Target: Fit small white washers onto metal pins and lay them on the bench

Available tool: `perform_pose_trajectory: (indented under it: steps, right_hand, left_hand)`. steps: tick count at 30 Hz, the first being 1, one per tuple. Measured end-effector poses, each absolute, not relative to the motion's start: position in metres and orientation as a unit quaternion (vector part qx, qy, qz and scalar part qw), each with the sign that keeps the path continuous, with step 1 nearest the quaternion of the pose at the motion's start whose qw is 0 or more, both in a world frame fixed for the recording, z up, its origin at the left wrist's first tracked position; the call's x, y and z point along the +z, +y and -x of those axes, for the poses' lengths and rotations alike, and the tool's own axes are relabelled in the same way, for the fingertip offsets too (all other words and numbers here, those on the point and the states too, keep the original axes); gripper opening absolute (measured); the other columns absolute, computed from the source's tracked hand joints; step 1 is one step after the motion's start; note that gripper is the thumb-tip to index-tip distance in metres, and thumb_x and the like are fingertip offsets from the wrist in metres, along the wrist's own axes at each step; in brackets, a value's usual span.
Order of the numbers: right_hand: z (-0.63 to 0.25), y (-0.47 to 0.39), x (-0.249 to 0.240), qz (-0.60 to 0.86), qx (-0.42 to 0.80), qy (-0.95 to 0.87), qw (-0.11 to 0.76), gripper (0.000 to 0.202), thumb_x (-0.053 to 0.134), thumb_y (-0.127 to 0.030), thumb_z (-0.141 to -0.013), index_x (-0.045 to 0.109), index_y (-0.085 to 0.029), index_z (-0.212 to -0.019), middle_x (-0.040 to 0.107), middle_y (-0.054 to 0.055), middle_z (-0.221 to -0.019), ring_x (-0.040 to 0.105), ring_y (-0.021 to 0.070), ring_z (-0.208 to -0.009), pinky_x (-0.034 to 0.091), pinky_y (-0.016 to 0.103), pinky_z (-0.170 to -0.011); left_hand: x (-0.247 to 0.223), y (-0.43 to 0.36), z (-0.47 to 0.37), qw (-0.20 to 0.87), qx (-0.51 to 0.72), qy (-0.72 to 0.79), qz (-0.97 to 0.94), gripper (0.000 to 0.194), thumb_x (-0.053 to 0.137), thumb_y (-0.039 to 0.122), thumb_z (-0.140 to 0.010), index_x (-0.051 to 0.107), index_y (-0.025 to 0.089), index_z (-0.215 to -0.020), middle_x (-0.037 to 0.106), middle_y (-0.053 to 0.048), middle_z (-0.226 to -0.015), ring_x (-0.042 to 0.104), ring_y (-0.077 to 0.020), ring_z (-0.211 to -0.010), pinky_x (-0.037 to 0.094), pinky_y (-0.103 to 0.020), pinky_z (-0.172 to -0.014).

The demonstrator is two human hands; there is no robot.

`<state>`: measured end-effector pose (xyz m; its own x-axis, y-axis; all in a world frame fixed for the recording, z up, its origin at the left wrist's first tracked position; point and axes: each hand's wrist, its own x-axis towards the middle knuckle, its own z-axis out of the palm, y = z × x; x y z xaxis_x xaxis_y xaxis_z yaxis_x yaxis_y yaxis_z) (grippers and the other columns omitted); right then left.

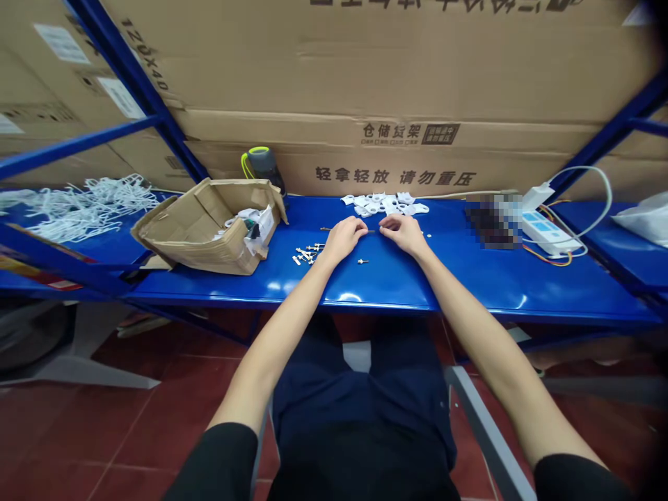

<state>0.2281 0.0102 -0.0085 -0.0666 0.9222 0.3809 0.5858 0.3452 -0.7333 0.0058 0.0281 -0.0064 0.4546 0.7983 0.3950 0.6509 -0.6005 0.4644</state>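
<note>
My left hand point(346, 238) is closed in a pinch above the blue shelf top. From its fingertips a thin dark rod point(371, 231) points toward the other hand. A thin brownish end point(325, 229) shows on the far side of the left hand; whether it is the same piece is hidden. My right hand point(401, 232) faces it, fingers curled together, with whatever they hold too small to make out. Several small brass-coloured screw-like pieces point(309, 255) lie beside my left hand, and a single one point(363, 261) lies nearer to me. Behind the hands sit several white plastic parts point(383, 204) with round holes.
To the left stands an open cardboard box point(198, 240) with small items inside, a dark bottle point(265, 167) behind it. White hook-like pieces point(94, 205) are heaped farther left. A white power strip point(550, 233) with cables lies right. Blue posts point(140, 76) and large cartons point(396, 83) border the shelf.
</note>
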Motion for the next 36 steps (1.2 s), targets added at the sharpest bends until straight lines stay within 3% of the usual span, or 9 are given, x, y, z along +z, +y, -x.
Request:
perform_pose_trajectory:
  steps: [7, 20, 25, 33, 36]
  right_hand:
    - [-0.224, 0.007, -0.007, 0.508, 0.272, -0.688, 0.441, 0.017, 0.082, -0.031, -0.081, 0.082, -0.021, -0.095, 0.084, 0.007, -0.095, 0.080, 0.0281, -0.094, 0.064, 0.041, -0.092]
    - [-0.224, 0.001, -0.004, 0.496, 0.302, -0.688, 0.435, 0.036, 0.081, -0.048, -0.086, 0.085, -0.018, -0.106, 0.084, 0.009, -0.087, 0.079, 0.0266, -0.084, 0.062, 0.040, -0.091]
    - [-0.219, -0.006, -0.001, 0.488, 0.279, -0.711, 0.423, 0.037, 0.079, -0.053, -0.088, 0.087, -0.020, -0.101, 0.084, 0.008, -0.089, 0.077, 0.0258, -0.080, 0.061, 0.038, -0.085]
    - [-0.219, 0.000, -0.003, 0.462, 0.339, -0.671, 0.470, 0.052, 0.087, -0.061, -0.077, 0.084, -0.021, -0.108, 0.084, 0.009, -0.094, 0.078, 0.0287, -0.085, 0.062, 0.045, -0.090]
    - [-0.220, 0.002, -0.003, 0.462, 0.346, -0.653, 0.490, 0.047, 0.089, -0.060, -0.073, 0.082, -0.021, -0.098, 0.083, 0.008, -0.089, 0.078, 0.0292, -0.085, 0.063, 0.045, -0.091]
  left_hand:
    - [0.002, 0.019, -0.008, 0.114, 0.317, 0.419, -0.843, 0.016, 0.059, 0.024, -0.106, 0.074, 0.019, -0.108, 0.075, -0.008, -0.112, 0.068, -0.0231, -0.107, 0.050, -0.033, -0.098]
    - [0.000, 0.014, -0.010, 0.122, 0.327, 0.415, -0.840, 0.019, 0.056, 0.025, -0.108, 0.074, 0.019, -0.110, 0.075, -0.007, -0.115, 0.069, -0.0223, -0.110, 0.050, -0.031, -0.100]
    - [-0.003, 0.013, -0.011, 0.123, 0.325, 0.398, -0.849, 0.018, 0.057, 0.025, -0.108, 0.074, 0.019, -0.109, 0.075, -0.006, -0.114, 0.069, -0.0215, -0.109, 0.050, -0.030, -0.099]
    - [0.002, 0.014, -0.011, 0.136, 0.354, 0.402, -0.833, 0.020, 0.058, 0.029, -0.108, 0.077, 0.021, -0.110, 0.077, -0.007, -0.116, 0.069, -0.0230, -0.114, 0.050, -0.032, -0.105]
    - [0.004, 0.014, -0.010, 0.135, 0.367, 0.414, -0.822, 0.021, 0.060, 0.030, -0.108, 0.078, 0.021, -0.109, 0.079, -0.006, -0.116, 0.069, -0.0236, -0.115, 0.050, -0.033, -0.106]
